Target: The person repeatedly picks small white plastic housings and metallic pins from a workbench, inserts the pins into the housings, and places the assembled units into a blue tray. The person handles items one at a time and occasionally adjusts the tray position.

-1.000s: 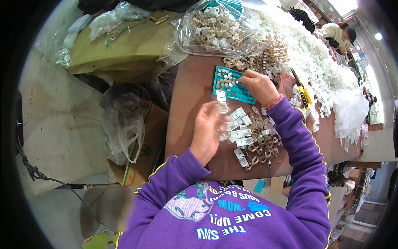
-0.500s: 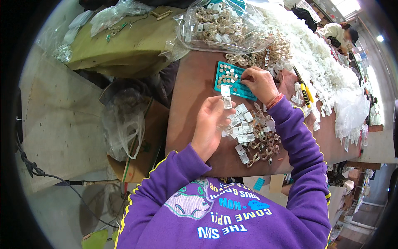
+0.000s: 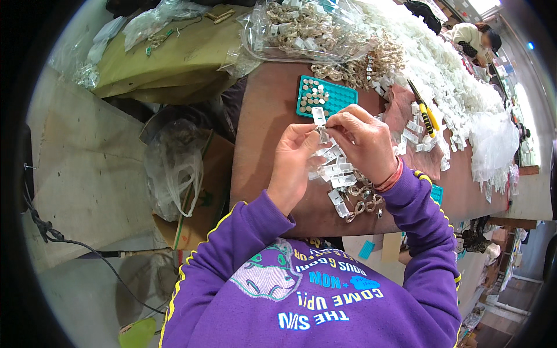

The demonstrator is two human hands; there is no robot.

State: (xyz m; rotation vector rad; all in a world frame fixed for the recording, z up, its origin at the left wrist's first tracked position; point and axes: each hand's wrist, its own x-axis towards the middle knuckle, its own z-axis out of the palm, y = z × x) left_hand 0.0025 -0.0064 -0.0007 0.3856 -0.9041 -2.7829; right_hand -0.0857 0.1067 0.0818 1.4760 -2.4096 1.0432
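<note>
The left hand (image 3: 292, 162) holds a small white case (image 3: 318, 115) in a pinch of thumb and fingers. The right hand (image 3: 369, 143) is drawn narrow, fingertips meeting the case from its right side; whether they also grip something tiny, I cannot tell. So the case lies between both hands, in front of the chest, its long axis running away from the body, far end leaning slightly left; both hands are equally near. Just beyond that end, on the bench (image 3: 264, 116), sits a teal tray (image 3: 343, 94), round metal discs (image 3: 314, 84) filling mainly its left part. Nearer the body lie more white cases (image 3: 338, 180) and looped cords (image 3: 361, 204).
</note>
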